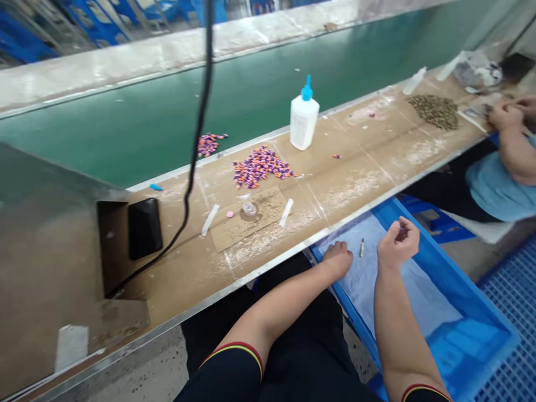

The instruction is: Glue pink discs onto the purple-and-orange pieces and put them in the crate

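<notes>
My left hand (339, 260) is low over the near left corner of a blue plastic crate (473, 290), its fingers curled downward and their tips hidden. Over the middle of the crate is my right hand (397, 243), raised with fingers curled in toward the thumb. A dark patch shows inside that curl, too small to make out. Between my hands, a small slim piece with a dark tip (362, 247) lies on the white sheet (422, 290) lining the crate.
On the bench are a glue bottle (304, 121) with a blue cap, a pile of small purple-and-orange pieces (262, 167), a cardboard sheet (268, 201) with a small clear cup (249, 209), and a black phone (144, 228). A black cable (196, 151) hangs in front. A co-worker's hands (506, 114) are at right.
</notes>
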{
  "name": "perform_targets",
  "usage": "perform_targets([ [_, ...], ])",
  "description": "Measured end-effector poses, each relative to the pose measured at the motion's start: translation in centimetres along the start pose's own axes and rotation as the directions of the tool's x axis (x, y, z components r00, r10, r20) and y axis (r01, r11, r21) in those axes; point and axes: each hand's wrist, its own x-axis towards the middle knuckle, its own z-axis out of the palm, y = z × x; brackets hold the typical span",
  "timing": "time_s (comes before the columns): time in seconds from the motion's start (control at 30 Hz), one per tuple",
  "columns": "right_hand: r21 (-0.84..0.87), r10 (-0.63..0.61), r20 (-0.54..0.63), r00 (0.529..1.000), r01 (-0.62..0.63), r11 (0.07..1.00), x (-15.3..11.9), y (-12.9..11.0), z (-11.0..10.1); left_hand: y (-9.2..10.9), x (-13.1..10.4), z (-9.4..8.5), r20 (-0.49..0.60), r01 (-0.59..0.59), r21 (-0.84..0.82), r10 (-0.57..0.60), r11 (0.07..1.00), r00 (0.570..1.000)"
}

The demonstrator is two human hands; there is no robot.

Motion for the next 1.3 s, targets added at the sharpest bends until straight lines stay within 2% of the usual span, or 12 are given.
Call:
perform_targets([
  [0.1, 0.296, -0.35, 0.042, 0.936, 0.323, 0.899, 0.7, -8.3, 3.2, -1.4, -3.9, -0.9, -0.096, -0.146, 0.011, 0.147, 0.989, 0.985],
  [0.17, 0.462, -0.581, 0.221, 0.783, 0.441, 0.769, 0.6, -14.8, 6.9, -2.9, -7.0, -1.2, -0.195, -0.241, 0.076, 0.251, 0.968, 0.948],
  [0.2, 0.535, -0.679, 0.326, 0.658, 0.464, 0.707, 0.3, -18.2, 9.3, -3.7, -8.7, -1.1, -0.289, -0.288, 0.149, 0.321, 0.946, 0.902],
  [0.27, 0.621, -0.789, 0.466, 0.4, 0.487, 0.614, -0.7, -25.0, 14.8, -5.6, -12.2, -1.0, -0.546, -0.281, 0.292, 0.401, 0.914, 0.736],
  [0.33, 0.621, -0.803, 0.561, 0.202, 0.538, 0.57, -2.2, -31.3, 20.7, -7.6, -15.9, -0.8, -0.777, -0.145, 0.317, 0.344, 0.937, 0.527],
  [0.4, 0.549, -0.722, 0.683, 0.106, 0.578, 0.604, -3.9, -36.5, 26.0, -9.4, -19.7, -0.4, -0.903, -0.004, 0.214, 0.199, 0.977, 0.382],
  [0.53, 0.378, -0.487, 0.873, 0.01, 0.617, 0.69, -7.2, -42.3, 32.7, -12.2, -26.0, 1.6, -0.971, 0.243, 0.029, -0.03, 0.97, 0.236],
  [0.6, 0.332, -0.439, 0.898, 0.012, 0.637, 0.696, -8.5, -43.2, 34.3, -12.9, -27.8, 2.8, -0.977, 0.373, -0.058, -0.13, 0.926, 0.171],
  [0.77, 0.332, -0.564, 0.816, 0.128, 0.694, 0.638, -9.3, -42.4, 35.0, -13.3, -28.4, 4.2, -0.977, 0.49, -0.147, -0.204, 0.859, 0.064],
  [0.97, 0.381, -0.569, 0.822, 0.001, 0.743, 0.551, -7.0, -40.4, 33.3, -13.1, -27.7, 4.4, -0.984, 0.531, -0.125, -0.171, 0.838, 0.039],
  [1.2, 0.503, -0.585, 0.788, -0.192, 0.748, 0.433, -2.9, -35.5, 27.9, -13.2, -27.7, 4.8, -0.993, 0.549, -0.079, -0.117, 0.832, 0.033],
  [1.3, 0.505, -0.586, 0.789, -0.184, 0.737, 0.449, -1.4, -34.3, 26.3, -13.3, -27.6, 4.8, -0.994, 0.559, -0.078, -0.109, 0.826, 0.023],
])
